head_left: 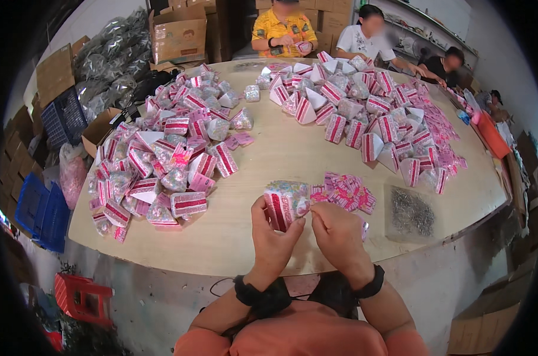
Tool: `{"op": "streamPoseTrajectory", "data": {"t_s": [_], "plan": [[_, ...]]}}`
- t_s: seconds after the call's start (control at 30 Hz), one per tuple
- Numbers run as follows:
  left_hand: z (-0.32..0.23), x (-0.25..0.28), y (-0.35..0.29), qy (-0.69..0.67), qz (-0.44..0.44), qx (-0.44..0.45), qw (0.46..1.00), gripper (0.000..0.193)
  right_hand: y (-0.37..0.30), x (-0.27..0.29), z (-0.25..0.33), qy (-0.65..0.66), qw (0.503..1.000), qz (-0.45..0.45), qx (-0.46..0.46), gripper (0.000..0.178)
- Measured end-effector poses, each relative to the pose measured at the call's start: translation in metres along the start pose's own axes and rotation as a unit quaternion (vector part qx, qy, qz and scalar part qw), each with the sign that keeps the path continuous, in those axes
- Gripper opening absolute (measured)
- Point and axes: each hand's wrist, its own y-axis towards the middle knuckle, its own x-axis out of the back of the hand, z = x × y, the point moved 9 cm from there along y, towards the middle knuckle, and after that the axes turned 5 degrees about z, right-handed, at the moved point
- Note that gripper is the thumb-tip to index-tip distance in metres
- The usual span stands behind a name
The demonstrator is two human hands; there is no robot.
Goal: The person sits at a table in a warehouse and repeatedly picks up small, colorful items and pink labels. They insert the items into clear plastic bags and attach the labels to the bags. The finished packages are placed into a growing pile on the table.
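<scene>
Whether anything was pinched by the curled right hand (pixel 341 232) couldn't be told. A wrapped cake slice (pixel 283 202), partly hidden, was gripped by the left hand (pixel 273 240) over the table (pixel 272 153); cards (pixel 349 191), metal bits (pixel 412 213) and heaped slices (pixel 189 203) were spread around.

Red, pink and white stripes band the wedge (pixel 278 209); the cards (pixel 350 192) are pink.
</scene>
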Motion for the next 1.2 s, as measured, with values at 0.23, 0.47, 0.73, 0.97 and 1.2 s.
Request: {"op": "streamPoseTrajectory", "data": {"t_s": [0.23, 0.47, 0.73, 0.97, 1.2], "plan": [[-0.019, -0.006, 0.0, 0.195, 0.004, -0.058, 0.979, 0.065, -0.005, 0.001, 0.002, -0.078, 0.997, 0.018, -0.024, 0.001], [-0.008, -0.009, 0.002, 0.072, 0.015, -0.01, 0.997, 0.062, -0.009, 0.001, -0.022, 0.078, 0.993, -0.009, -0.093, 0.004], [-0.003, -0.005, 0.011, -0.069, 0.013, 0.031, 0.997, 0.061, -0.015, -0.001, -0.021, 0.104, 0.99, -0.012, -0.095, 0.006], [-0.014, -0.01, 0.004, -0.005, 0.022, -0.057, 0.998, 0.072, -0.019, -0.003, -0.036, 0.233, 0.956, -0.002, -0.179, 0.009], [-0.024, -0.013, 0.001, 0.046, 0.02, -0.097, 0.994, 0.07, -0.024, -0.007, -0.041, 0.272, 0.936, 0.008, -0.222, 0.01]]}}
